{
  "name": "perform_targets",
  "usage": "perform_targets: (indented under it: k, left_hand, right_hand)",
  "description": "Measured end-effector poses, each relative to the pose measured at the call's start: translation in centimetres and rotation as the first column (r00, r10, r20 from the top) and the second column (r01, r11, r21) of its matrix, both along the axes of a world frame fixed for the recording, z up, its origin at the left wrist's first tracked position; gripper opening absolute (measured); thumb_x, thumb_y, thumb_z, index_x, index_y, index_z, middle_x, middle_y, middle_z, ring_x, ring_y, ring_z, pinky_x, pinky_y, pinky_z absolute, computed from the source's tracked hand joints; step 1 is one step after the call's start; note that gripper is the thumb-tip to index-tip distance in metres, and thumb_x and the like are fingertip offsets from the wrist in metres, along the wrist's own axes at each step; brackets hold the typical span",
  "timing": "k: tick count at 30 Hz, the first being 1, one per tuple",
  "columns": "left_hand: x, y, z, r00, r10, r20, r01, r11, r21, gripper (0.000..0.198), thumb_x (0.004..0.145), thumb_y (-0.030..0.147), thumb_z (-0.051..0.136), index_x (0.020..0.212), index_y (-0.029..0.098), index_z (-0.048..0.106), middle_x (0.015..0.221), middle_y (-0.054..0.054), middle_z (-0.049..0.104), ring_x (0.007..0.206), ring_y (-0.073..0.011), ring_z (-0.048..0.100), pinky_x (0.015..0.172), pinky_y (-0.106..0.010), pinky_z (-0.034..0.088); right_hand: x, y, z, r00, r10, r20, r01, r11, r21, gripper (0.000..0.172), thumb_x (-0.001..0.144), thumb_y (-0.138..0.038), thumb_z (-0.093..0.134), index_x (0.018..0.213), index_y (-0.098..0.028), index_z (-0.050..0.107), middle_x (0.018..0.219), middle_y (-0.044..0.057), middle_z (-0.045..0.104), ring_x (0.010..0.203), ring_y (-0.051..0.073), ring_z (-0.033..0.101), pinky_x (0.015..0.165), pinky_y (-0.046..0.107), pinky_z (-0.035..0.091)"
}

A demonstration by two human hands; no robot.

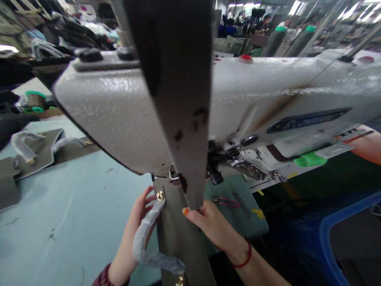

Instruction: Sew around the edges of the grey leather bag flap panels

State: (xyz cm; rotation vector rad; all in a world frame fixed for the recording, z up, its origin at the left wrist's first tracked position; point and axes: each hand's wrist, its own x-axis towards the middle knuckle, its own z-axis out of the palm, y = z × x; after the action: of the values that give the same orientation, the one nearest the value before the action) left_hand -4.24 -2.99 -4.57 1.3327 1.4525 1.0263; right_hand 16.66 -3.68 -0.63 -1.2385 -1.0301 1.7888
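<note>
A grey-brown bag panel [181, 234] runs under the head of a white sewing machine [113, 107]. A curved handle [143, 242] wrapped in clear plastic is fixed to it by gold-coloured fittings [160, 196]. At the panel's left edge, my left hand [138, 222] grips it with bent fingers, partly behind the handle. My right hand [212, 222] pinches the panel from the right, thumb on top and fingers hidden. A long dark-grey flat piece [184, 131], whose kind I cannot make out, crosses in front of the machine, its lower end at my right thumb. The needle area is mostly hidden.
More panels with wrapped handles [25, 149] lie on the pale blue table [74, 214] to the left. Pink-handled thread snips [226, 201] rest right of my right hand. A blue bin [327, 234] stands lower right. Another person's arm [369, 145] shows behind the machine.
</note>
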Motion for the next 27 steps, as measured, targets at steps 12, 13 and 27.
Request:
perform_targets:
  k: [12, 13, 27]
  left_hand:
    - [4.9, -1.2, 4.8, 0.923, 0.095, 0.373, 0.102, 0.874, -0.475, 0.039, 0.071, 0.045, 0.073, 0.103, 0.023, 0.066, 0.100, -0.008, 0.076, 0.088, -0.0304, 0.073, 0.071, -0.035, 0.061]
    - [4.9, -1.3, 4.9, 0.930, 0.097, 0.354, 0.090, 0.874, -0.478, 0.038, 0.071, 0.045, 0.073, 0.101, 0.022, 0.066, 0.099, -0.008, 0.076, 0.089, -0.0308, 0.073, 0.073, -0.036, 0.061]
    - [4.5, 0.2, 5.1, 0.941, 0.034, 0.337, 0.096, 0.928, -0.360, 0.033, 0.071, 0.046, 0.076, 0.097, 0.027, 0.069, 0.110, -0.009, 0.073, 0.100, -0.0342, 0.069, 0.085, -0.045, 0.059]
  right_hand:
    - [-1.5, -3.7, 1.0, 0.934, -0.170, 0.315, 0.098, 0.967, 0.234, 0.033, 0.092, -0.037, 0.051, 0.076, -0.012, 0.063, 0.068, 0.002, 0.061, 0.062, 0.013, 0.050, 0.055, 0.023, 0.034]
    - [-1.4, -3.8, 1.1, 0.935, -0.168, 0.313, 0.093, 0.966, 0.242, 0.032, 0.093, -0.036, 0.050, 0.076, -0.012, 0.063, 0.069, 0.002, 0.061, 0.063, 0.013, 0.051, 0.055, 0.023, 0.034]
    - [-1.4, -2.3, 0.5, 0.942, -0.158, 0.297, 0.095, 0.972, 0.217, 0.035, 0.093, -0.040, 0.049, 0.074, -0.013, 0.062, 0.066, 0.001, 0.057, 0.061, 0.012, 0.045, 0.053, 0.023, 0.031]
